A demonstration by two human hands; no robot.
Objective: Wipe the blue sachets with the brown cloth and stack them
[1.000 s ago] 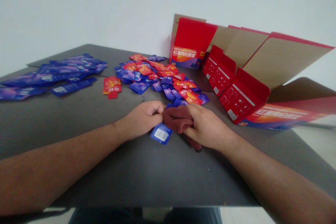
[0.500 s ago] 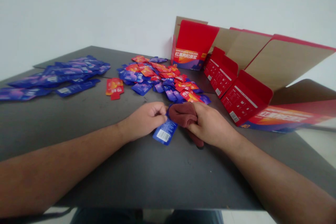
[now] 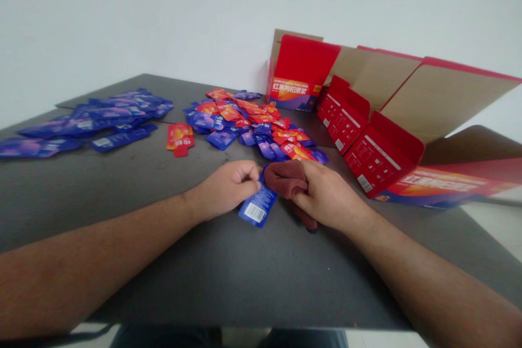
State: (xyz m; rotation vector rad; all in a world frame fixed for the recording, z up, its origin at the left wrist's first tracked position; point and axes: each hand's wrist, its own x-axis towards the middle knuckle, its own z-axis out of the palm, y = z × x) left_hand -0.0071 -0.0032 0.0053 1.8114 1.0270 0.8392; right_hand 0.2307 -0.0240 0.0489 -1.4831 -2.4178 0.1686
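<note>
A blue sachet (image 3: 258,207) with a white barcode label lies tilted between my two hands, low over the dark table. My left hand (image 3: 230,189) is closed, its thumb and finger pinching the sachet's left edge. Folded in my right hand (image 3: 331,194) is a brown cloth (image 3: 285,176), which presses against the upper right part of the sachet and covers some of it. Just beyond my hands lies a heap of mixed red and blue sachets (image 3: 244,122). A single red sachet (image 3: 180,138) rests apart, left of that heap.
A pile of blue sachets (image 3: 110,114) lies at the back left of the table (image 3: 228,277). On the right stand open red cartons (image 3: 383,152) with raised flaps, one close to my right forearm. A white wall rises behind.
Both hands, the sachet and the cloth keep almost the same pose. The whole view has shifted very slightly.
</note>
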